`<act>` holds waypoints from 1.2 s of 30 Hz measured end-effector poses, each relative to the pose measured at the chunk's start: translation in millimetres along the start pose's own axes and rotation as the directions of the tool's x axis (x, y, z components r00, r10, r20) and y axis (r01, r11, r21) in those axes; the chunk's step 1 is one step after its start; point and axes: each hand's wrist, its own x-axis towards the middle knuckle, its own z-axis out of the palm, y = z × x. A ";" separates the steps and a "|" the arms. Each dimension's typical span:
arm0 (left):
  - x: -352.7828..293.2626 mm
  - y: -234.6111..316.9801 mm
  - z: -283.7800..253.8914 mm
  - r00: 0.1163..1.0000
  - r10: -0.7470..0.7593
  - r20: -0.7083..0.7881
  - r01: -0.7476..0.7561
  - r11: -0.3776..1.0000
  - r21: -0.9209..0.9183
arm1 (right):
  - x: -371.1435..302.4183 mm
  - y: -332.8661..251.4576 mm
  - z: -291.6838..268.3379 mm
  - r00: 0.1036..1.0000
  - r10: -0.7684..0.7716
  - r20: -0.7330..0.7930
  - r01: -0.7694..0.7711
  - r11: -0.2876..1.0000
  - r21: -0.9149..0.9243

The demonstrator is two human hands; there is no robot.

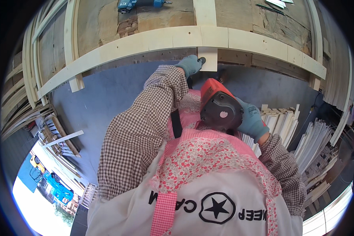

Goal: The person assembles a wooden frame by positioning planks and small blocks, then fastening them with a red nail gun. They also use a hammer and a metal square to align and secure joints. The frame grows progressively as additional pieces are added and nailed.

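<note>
1. Head view: the pale wooden frame [145, 42] spans just beyond the left hand [190, 65]; to work well here, I'd judge, brace the wood firmly and keep those fingers out of the tool's line
2. Red-and-black power tool [221, 104], below and right of the left hand, sits in the right hand [252, 120], whose fingers wrap it
3. Short board end [209, 65] juts out right beside the left thumb, which appears to touch its edge; the other fingers are hidden, so I cannot tell how far they close
</note>
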 end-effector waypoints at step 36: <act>-5.3 -21.5 17.9 0.998 0.058 -0.031 -0.056 0.995 0.079 | -24.6 32.3 23.6 0.841 0.077 -0.535 -0.048 0.997 0.068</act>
